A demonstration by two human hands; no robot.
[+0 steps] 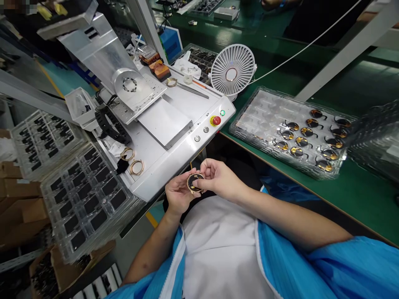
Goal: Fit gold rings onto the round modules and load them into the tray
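Close to my body, in front of the white machine, my left hand (179,194) grips a round gold-rimmed watch case (193,183) with a dark inside. My right hand (222,179) closes on the same case from the other side, its thumb pressed onto the dark face. Small gold-coloured patches show beside the thumb. Two gold watch case rings (136,167) rest on the machine's left front corner. Off to the right, a clear tray (258,112) holds several round black-and-gold parts with short dark tails.
A press machine (149,174) with a red stop button (216,120) stands ahead. Behind it are a white fan (232,70) and tweezers (193,90). Stacked trays of dark square parts (84,191) sit at left, near a white bin (79,104). A co-worker's hand (270,4) appears at the top.
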